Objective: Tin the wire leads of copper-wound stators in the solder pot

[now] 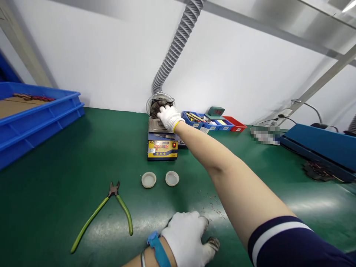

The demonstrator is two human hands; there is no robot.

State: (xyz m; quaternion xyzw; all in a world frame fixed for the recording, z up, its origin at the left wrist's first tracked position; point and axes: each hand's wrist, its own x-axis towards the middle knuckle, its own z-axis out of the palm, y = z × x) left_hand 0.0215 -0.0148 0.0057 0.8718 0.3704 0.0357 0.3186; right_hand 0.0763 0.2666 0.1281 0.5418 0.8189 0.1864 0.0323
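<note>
Green tabletop (55,155): splayed pliers (114,189), two shallow dishes (148,180) (172,178), yellow-fronted unit (162,152).

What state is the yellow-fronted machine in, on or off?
On: the yellow-fronted machine shows red digits lit on its display.

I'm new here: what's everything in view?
Bench: 1, green, below
Wall: 1, white, behind
Tray: 1, blue, left
Pieces: several, reddish, in tray
Pliers: 1, green handles, left
Dishes: 2, whitish, centre
Machine: 1, blue and yellow, centre
Hose: 1, grey, above machine
Bins: 4, three blue, one red, by wall
Display: 1, green, behind bins
Case: 1, blue, far right
Bundle: 1, dark, beside case
Scraps: many, coppery, below centre
Wristband: 1, blue, left wrist
Left hand: 1, white glove, bottom
Right hand: 1, white glove, at machine
</note>
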